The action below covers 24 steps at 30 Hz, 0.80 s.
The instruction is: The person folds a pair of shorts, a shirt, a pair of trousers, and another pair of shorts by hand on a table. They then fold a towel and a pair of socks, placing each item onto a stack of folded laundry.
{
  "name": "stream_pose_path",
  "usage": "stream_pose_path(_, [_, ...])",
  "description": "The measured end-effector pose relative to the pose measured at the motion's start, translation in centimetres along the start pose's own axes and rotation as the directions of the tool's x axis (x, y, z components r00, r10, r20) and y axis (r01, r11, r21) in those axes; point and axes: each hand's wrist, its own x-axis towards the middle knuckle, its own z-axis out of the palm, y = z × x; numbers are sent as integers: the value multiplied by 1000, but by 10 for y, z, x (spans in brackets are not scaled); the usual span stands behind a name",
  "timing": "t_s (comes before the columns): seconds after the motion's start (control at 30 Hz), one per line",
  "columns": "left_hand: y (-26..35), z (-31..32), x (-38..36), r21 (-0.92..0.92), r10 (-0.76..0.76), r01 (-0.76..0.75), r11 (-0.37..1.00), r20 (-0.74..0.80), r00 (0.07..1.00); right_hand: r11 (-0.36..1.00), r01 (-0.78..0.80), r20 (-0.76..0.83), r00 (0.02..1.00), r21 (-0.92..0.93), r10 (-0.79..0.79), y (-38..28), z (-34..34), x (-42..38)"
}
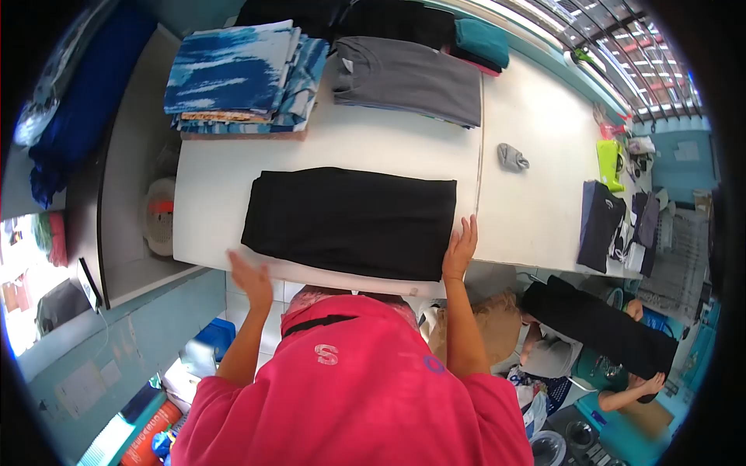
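A: Bench [388, 151]?
B: Pale, seamed; far edge partly hidden under piles. Dark piles [396, 27] at 12 o'clock are cut off by the frame.
A: Co-worker [618, 400]?
B: At 4 o'clock, mostly hidden by a dark cloth [602, 326].
A: Black cloth [350, 225]?
B: Centre of bench, near edge, folded flat; inner layers unseen. Patterned blue pile [229, 74] at 11, grey shirt [408, 78] at 1.
A: Left hand [252, 279]?
B: At 8, blurred. Grip open, holding nothing, just beside the cloth.
A: Right hand [460, 248]?
B: At 4. Grip open, fingers extended, touching the cloth's edge.
A: Smallest?
B: Grey bundle [513, 158], 2 o'clock; nature unclear.
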Motion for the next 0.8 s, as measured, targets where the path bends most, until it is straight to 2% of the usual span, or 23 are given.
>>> stream_pose_path(0.03, [-5,-1,2,-7,13,-13,1000,5,1000,1000,-10,-10,1000,-5,10,3,-8,-6])
stream_pose_path(0.1, [-15,-11,6,-10,-258,257,966,-41,965,998,-62,-4,998,-27,62,7,-16,-20])
stream_pose_path(0.13, [-19,-8,15,17,-146,148,989,-87,986,997,-51,-3,999,-50,50,7,-19,-26])
stream_pose_path(0.27, [35,-15,74,-159,-22,13,987,-53,998,997,53,54,997,-59,-50,-16,-21,-32])
stream_pose_path(0.33, [42,-2,88,-168,-74,82,982,55,996,991,115,90,990,-76,-108,-33,-16,-26])
stream_pose_path(0.37, [43,5,91,-123,-102,113,986,90,991,990,127,85,989,-61,-121,-40,-10,-23])
stream_pose_path(0.43, [51,10,96,44,-81,77,996,91,993,978,191,117,977,-88,-181,-49,-1,-21])
stream_pose_path(0.47, [57,9,99,42,-79,76,996,86,993,975,188,147,974,-122,-169,-51,4,-22])
stream_pose_path(0.53, [66,7,104,136,-174,149,979,200,964,964,193,169,972,-181,-163,-51,12,-22])
stream_pose_path(0.67, [73,11,109,160,-255,220,962,246,935,939,188,229,966,-289,-123,-38,19,-23])
stream_pose_path(0.73, [73,11,115,136,-290,257,957,368,883,919,188,270,958,-345,-95,-27,22,-24])
stream_pose_path(0.77, [71,10,115,133,-289,257,957,379,879,916,185,273,958,-355,-87,-27,19,-22])
stream_pose_path(0.8, [67,9,114,79,-218,204,976,304,928,907,197,289,953,-372,-88,-27,20,-22])
